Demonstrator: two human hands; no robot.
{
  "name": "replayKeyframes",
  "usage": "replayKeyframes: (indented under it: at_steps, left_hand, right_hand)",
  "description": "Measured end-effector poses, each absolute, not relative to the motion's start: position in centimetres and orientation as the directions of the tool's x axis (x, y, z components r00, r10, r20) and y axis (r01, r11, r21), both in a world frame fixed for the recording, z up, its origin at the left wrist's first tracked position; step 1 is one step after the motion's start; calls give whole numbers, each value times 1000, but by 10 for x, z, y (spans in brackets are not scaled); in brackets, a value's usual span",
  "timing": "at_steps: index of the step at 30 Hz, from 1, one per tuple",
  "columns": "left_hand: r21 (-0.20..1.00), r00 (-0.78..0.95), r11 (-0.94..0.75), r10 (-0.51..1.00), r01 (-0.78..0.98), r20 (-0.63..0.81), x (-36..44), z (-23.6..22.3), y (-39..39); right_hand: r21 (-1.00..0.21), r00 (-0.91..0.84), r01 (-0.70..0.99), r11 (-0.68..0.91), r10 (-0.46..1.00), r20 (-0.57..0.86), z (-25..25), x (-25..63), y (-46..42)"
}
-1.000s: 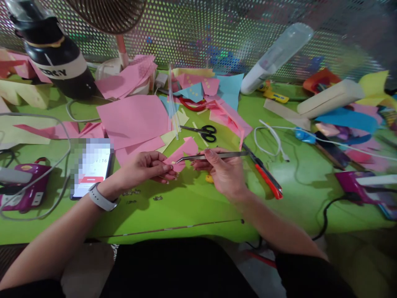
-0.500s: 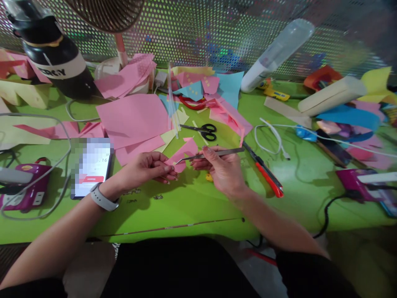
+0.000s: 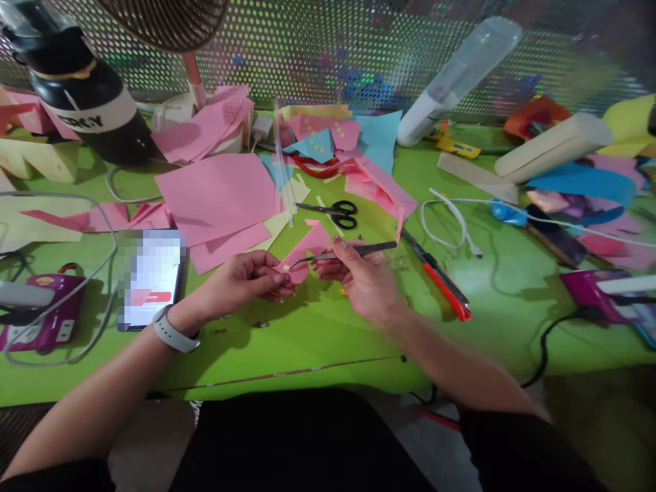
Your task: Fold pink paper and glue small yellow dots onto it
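Observation:
My left hand [image 3: 250, 282] is closed in a pinch on a small pink paper piece [image 3: 306, 249] just above the green table [image 3: 318, 335]. My right hand [image 3: 365, 278] grips metal tweezers [image 3: 342, 253], whose curved tip points left and meets the paper near my left fingertips. A white watch sits on my left wrist. Both forearms reach in from the bottom of the view.
A phone [image 3: 150, 277] lies left of my left hand. Black scissors [image 3: 333, 212], a red-handled cutter [image 3: 435, 275], pink sheets [image 3: 220, 191], white cables [image 3: 451, 222], a black bottle [image 3: 82, 89], a fan base [image 3: 192, 82] and purple devices [image 3: 38, 318] crowd the table.
The tweezers have tilted and shifted slightly left with my right hand. The view has drifted a little; my left hand keeps its pinch on the paper.

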State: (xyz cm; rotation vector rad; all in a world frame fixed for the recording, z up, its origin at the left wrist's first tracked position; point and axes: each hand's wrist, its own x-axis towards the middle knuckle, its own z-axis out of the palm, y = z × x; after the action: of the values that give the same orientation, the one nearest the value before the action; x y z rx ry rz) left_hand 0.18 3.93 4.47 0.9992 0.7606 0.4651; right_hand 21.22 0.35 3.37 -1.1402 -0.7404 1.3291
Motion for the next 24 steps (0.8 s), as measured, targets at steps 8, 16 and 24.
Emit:
replayKeyframes:
  at_steps: [8, 16, 24]
  left_hand:
    - [894, 693, 446, 637, 27, -339, 0, 42, 40]
    - [907, 703, 419, 630, 49, -329, 0, 42, 39]
    - [923, 742, 372, 590, 100, -318, -1, 44, 41]
  right_hand:
    - [-942, 123, -320, -101, 981, -147, 36, 215, 3]
    - [-958, 140, -257, -130, 975, -170, 37, 218, 2]
    - [-961, 102, -251, -119, 984, -149, 39, 222, 2]
